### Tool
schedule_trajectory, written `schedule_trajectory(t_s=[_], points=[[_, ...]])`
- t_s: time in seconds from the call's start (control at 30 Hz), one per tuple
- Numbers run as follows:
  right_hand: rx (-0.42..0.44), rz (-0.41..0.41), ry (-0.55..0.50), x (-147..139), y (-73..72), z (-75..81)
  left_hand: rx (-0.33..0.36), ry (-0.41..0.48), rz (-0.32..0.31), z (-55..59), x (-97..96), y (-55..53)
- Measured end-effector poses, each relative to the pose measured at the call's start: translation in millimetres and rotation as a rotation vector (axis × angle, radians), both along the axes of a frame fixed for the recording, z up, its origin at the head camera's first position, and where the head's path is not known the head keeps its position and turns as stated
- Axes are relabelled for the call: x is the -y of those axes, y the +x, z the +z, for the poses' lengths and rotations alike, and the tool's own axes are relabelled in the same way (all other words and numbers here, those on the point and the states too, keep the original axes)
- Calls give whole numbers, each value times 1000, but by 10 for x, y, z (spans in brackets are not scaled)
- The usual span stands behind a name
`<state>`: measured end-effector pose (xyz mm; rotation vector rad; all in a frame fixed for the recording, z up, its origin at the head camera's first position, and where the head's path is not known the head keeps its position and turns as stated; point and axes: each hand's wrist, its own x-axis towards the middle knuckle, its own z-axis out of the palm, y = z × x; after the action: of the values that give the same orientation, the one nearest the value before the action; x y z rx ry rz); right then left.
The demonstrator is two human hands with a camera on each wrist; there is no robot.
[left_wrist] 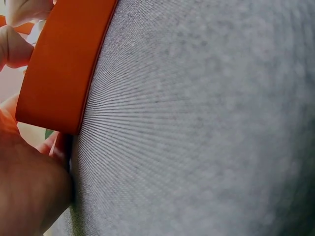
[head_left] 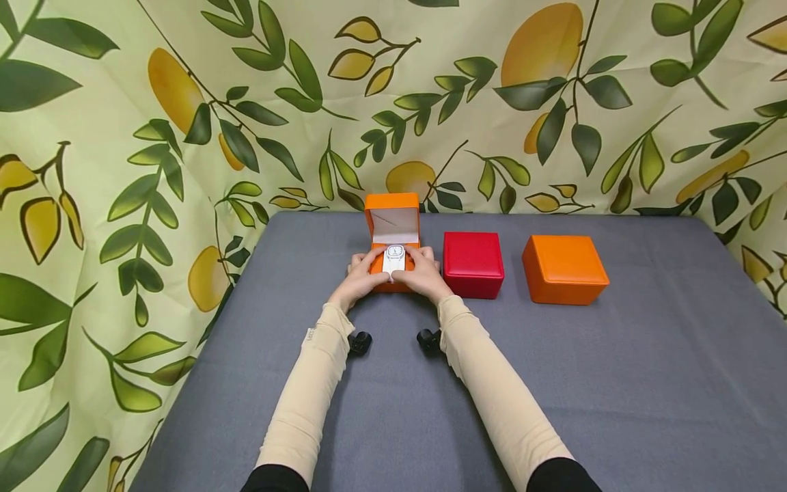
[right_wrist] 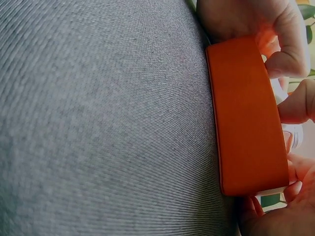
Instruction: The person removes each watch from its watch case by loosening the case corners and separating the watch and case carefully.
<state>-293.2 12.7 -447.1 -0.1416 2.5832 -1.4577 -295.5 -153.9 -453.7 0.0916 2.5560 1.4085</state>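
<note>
A wristwatch (head_left: 394,262) with a pale square dial and white strap lies at the opening of an orange watch box (head_left: 393,201), whose lid stands up at the back. My left hand (head_left: 364,277) grips the watch from the left, index finger beside the dial and thumb on the lower strap. From the other side my right hand (head_left: 423,275) pinches it the same way. The thumbs almost meet at the strap's lower end. Both wrist views show the box's orange front wall (left_wrist: 66,64) on the cloth, with fingers bent over its top edge; most of the watch is hidden there.
Right of the open box stands a closed red box (head_left: 473,263), and farther right a closed orange box (head_left: 565,268). Grey cloth (head_left: 664,383) covers the table. A leaf-patterned curtain (head_left: 344,102) hangs behind and at the sides.
</note>
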Motion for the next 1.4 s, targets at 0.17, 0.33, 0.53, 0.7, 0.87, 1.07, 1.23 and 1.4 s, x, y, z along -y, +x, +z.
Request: schedule_trajectory(t_s=[0.17, 0.33, 0.53, 0.7, 0.87, 1.07, 1.23, 1.4], points=[[11, -6, -20, -7, -2, -12, -4, 10, 3, -11, -8, -2], [8, -3, -36, -6, -13, -30, -12, 3, 1, -17, -7, 1], [2, -7, -45, -6, -4, -34, -30, 14, 30, -25, -27, 6], [-21, -21, -54, 1, 7, -47, -79, 20, 41, -25, -45, 18], [-13, -23, -76, 9, 14, -65, -107, 38, 23, -41, -36, 25], [-14, -4, -74, 3, 13, -85, -124, 56, -31, -61, -14, 40], [-29, 20, -61, -9, 12, -75, -162, 50, -75, -39, -14, 34], [-81, 15, -57, -15, 30, -63, -205, 13, -71, 12, -41, 32]])
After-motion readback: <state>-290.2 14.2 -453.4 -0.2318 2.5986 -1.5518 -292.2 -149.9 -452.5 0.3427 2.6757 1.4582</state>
